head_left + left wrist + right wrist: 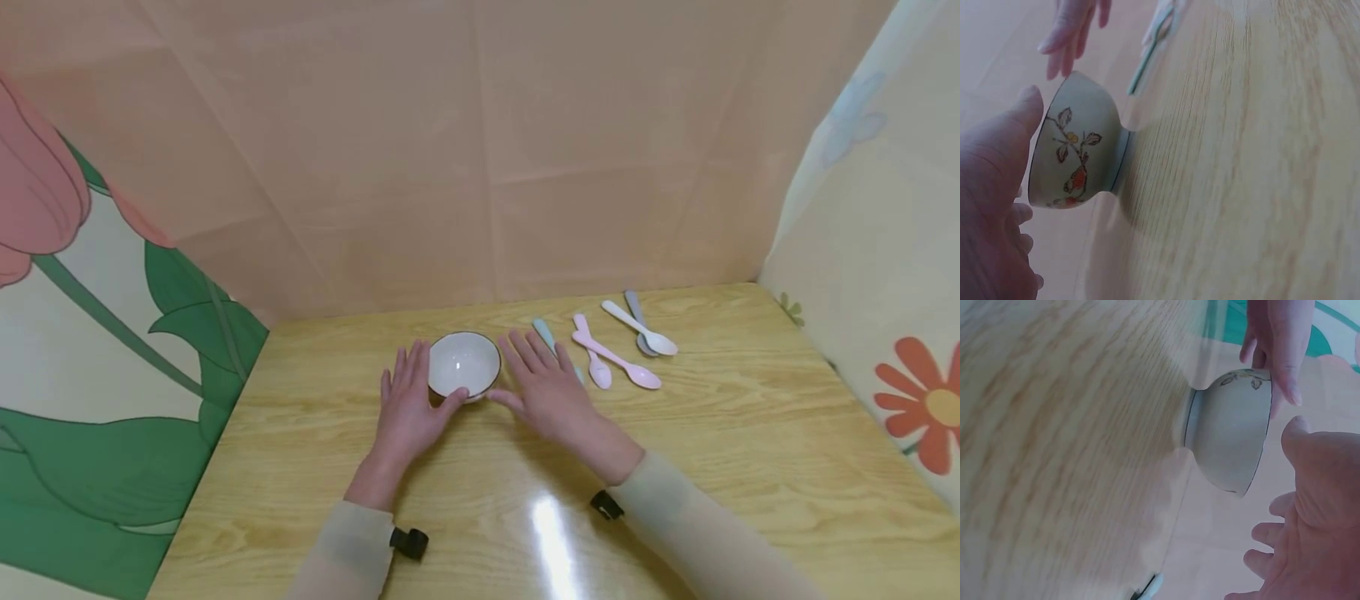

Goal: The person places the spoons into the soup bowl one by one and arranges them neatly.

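Observation:
A small white bowl (pixel 465 365) with a dark rim stands upright on the wooden table. Its outside, in the left wrist view, carries a painted branch with leaves and red flowers on the bowl wall (pixel 1079 147). Beside its left side is my left hand (pixel 407 412), fingers straight, thumb at the near rim; whether it touches, I cannot tell. My right hand (pixel 553 398) hovers on the right side with fingers spread and straight, holding nothing. In the right wrist view a gap separates that hand (pixel 1329 500) from the bowl (pixel 1232 431).
Several plastic spoons lie right of the bowl: a teal spoon (pixel 543 331) partly under my right hand, two crossed pink ones including a pink spoon (pixel 618 360), and a white spoon (pixel 637 327) over a grey spoon (pixel 634 305). A pinkish cloth backdrop (pixel 480 167) rises behind the table (pixel 300 467).

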`<state>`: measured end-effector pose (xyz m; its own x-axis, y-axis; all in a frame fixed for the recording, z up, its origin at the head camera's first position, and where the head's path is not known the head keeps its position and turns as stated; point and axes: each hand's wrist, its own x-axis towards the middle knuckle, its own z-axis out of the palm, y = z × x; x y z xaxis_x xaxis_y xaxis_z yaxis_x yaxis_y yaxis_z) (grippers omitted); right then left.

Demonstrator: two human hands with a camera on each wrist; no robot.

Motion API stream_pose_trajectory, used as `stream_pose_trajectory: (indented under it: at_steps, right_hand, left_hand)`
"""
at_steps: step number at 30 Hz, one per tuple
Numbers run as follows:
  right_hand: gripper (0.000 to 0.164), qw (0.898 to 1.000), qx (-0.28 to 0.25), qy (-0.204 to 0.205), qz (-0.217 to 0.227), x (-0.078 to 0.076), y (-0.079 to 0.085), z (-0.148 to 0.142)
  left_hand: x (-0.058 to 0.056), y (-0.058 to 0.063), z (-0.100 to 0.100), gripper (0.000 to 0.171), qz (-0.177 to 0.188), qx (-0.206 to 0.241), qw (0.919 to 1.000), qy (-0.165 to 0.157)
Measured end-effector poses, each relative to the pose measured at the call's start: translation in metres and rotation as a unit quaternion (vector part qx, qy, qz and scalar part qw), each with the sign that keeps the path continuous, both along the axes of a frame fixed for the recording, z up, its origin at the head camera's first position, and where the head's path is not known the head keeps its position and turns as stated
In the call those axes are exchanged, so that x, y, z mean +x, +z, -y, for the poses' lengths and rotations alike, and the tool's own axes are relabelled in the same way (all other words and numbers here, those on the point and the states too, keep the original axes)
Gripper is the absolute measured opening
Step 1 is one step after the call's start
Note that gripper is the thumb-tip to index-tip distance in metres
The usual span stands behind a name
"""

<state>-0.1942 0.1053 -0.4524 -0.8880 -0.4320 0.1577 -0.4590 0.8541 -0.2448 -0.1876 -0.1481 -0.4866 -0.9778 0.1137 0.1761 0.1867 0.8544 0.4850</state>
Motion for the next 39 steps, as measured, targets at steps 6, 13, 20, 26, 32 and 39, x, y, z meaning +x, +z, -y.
stream_pose_trajectory:
  at_steps: [6,13,20,26,32,39]
  right_hand:
    - [0.087,1.000,0.007,0.006,-0.004,-0.0006,-0.0023,0.0018]
    - [0.088,1.000,0.013,0.015,0.013,0.0007,-0.0005,0.0038]
    - [0.088,0.999,0.026,0.021,0.023,-0.0001,-0.0028,0.0048]
    - [0.086,0.999,0.031,0.023,0.030,-0.0007,-0.0057,0.0054]
    - [0.083,0.999,0.028,0.024,0.030,-0.0004,-0.0059,0.0057]
    - [0.083,0.999,0.030,0.021,0.036,0.0019,-0.0026,0.0037]
  left_hand:
    - [-0.0005,-0.0043,0.0010,0.109,-0.002,0.009,1.0000,-0.001]
    - [-0.0007,-0.0057,0.0003,0.109,0.002,0.019,0.9998,-0.005]
    - [-0.0010,-0.0072,0.0009,0.108,0.008,0.023,0.9997,-0.004]
    - [-0.0012,-0.0071,0.0011,0.109,0.010,0.028,0.9996,-0.002]
    - [-0.0023,-0.0084,0.0012,0.112,0.015,0.040,0.9991,0.000]
    - [-0.0029,-0.0093,0.0016,0.112,0.020,0.044,0.9988,0.000]
